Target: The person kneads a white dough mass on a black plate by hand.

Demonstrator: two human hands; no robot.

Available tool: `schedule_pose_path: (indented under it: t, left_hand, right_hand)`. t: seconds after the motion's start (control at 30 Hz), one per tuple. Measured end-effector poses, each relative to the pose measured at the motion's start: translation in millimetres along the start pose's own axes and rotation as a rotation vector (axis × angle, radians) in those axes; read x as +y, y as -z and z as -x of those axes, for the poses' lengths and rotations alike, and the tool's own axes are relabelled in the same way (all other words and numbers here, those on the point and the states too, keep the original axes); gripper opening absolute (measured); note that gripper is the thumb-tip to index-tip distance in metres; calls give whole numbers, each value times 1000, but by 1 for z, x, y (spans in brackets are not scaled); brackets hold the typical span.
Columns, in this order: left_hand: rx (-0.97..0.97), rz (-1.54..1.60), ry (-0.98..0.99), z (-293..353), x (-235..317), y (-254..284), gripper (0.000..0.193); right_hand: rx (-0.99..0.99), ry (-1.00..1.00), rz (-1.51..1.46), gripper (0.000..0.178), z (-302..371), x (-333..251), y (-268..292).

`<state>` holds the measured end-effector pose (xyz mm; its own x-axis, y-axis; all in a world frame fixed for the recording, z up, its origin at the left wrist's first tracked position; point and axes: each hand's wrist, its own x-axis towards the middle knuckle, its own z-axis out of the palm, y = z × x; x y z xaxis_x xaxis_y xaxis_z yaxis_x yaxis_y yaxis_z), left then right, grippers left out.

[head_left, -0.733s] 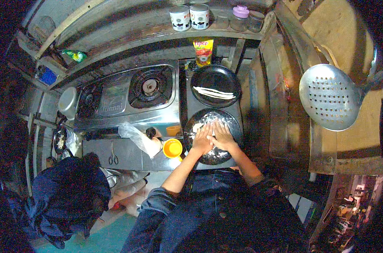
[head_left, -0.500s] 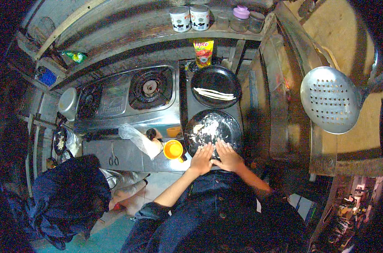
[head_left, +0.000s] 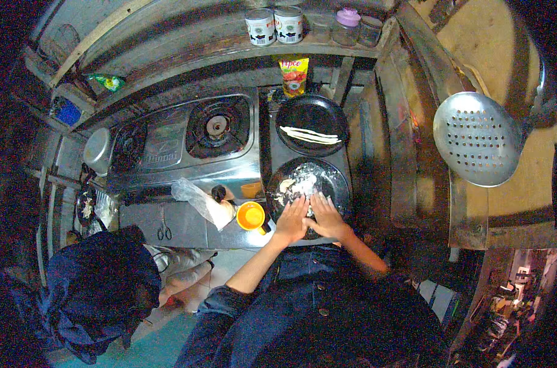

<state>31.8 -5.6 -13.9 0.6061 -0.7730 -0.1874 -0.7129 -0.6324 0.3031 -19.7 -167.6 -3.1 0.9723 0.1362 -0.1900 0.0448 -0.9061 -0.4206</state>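
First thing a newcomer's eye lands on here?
Probably the big perforated metal skimmer at the far right, bright against the brown wood. Next, the orange-yellow mug, just left of the near black plate, where the left hand and right hand lie flat, side by side, near white powder. Then the long white strips on the far black plate.

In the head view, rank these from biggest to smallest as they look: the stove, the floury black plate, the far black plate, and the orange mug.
1. Stove
2. Floury black plate and far black plate: similar; the floury one may just be nearer the camera, so unranked
3. Orange mug
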Motion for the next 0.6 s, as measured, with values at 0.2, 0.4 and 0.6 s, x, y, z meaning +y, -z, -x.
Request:
schedule_pose_path:
  t: [0.2, 0.4, 0.6]
  left_hand:
    - [-71, -50, -17, 12, 6, 10, 67]
    - [37, 5, 19, -33, -20, 0, 71]
    - [156, -5, -26, -5, -10, 6, 71]
  right_hand:
    - [-133, -23, 16, 85, 19, -9, 13]
    - [-40, -133, -91, 86, -43, 1, 10]
    - [-137, -106, -68, 85, -7, -3, 12]
